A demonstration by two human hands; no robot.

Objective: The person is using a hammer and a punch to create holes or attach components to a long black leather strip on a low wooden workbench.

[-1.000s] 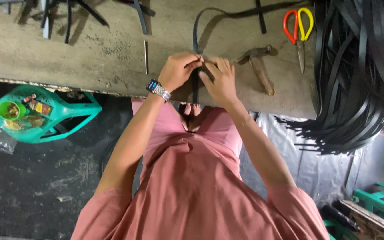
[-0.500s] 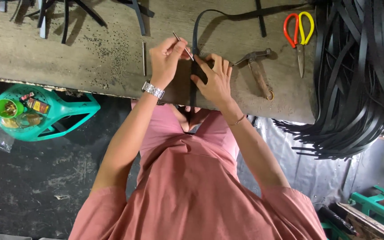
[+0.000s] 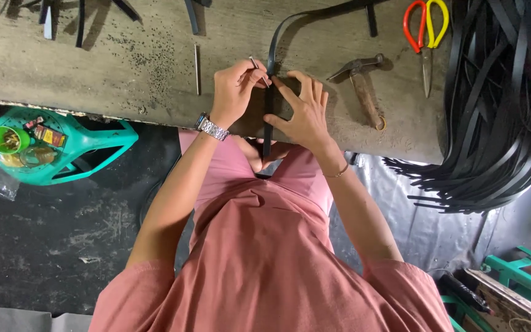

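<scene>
- strap (image 3: 269, 92), black and narrow, lies on the counter (image 3: 124, 67) in front of us, running from the near edge away and then bending off to the right.
- our left hand (image 3: 236, 92), with a metal watch (image 3: 212, 127) at the wrist, has its fingers pinched narrow around a thin metal pin (image 3: 256, 66) whose tip meets the strap.
- our right hand (image 3: 302, 110) lies spread over the strap just beside the pin, fingers wide and flat, pressing it to the counter without gripping anything.
- hammer (image 3: 364, 83) with a wooden handle rests on the counter just right of the right hand.
- scissors (image 3: 424, 31) with one red and one yellow loop lie further right, near a big heap of black strips (image 3: 499, 104) that spills over the counter's edge.
- a thin metal rod (image 3: 196, 67) lies left of the left hand, apart from it.
- a green plastic stool (image 3: 62, 150) stands on the dark floor to the left, with small things on it.
</scene>
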